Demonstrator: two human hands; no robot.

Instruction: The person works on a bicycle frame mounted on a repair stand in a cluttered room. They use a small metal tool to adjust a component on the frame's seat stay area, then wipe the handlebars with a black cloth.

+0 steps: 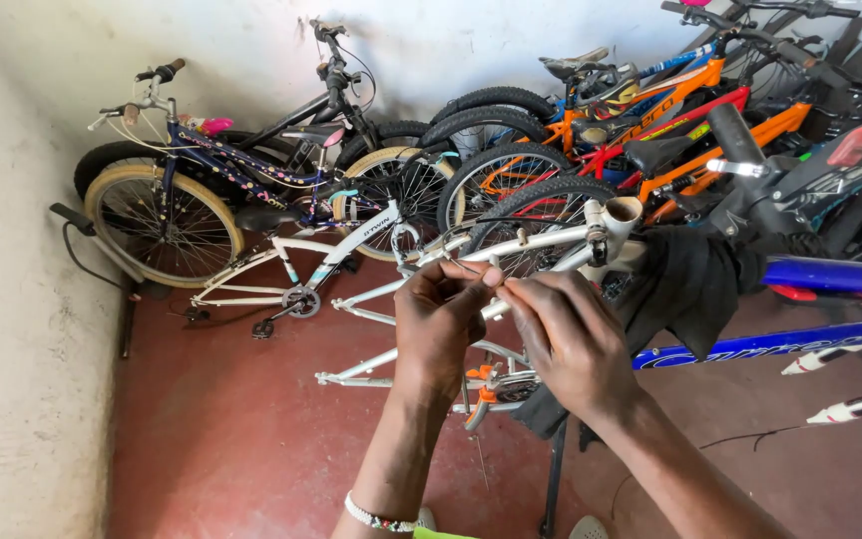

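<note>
The left hand (438, 317) is pinching its fingertips closed on a thin grey cable (448, 247), right where it is meeting the right hand (568, 334), whose fingertips are pinching shut on the same small spot; what lies between them is too small to make out. The cable is arching up from the fingers toward the top tube of a bare white bicycle frame (541, 243), which is sitting just behind both hands, wheel-less, with its open head tube pointing up at the right. A beaded bracelet (376, 518) is circling the left wrist. A black cloth (685, 284) is hanging just right of the frame, touching it, and is draping over a blue bicycle frame tube (835, 274) that is running off to the right edge. Below the hands, the frame's crank with orange parts (491, 387) is showing above the red floor (221, 439). Further back, a white bicycle with a black saddle (281, 260) is standing, and behind it a dark blue bicycle with cream tyres (167, 190) is leaning near the white wall (251, 50). At the upper right, several orange and red bicycles (670, 110) are crowding together, too tangled to count.
</note>
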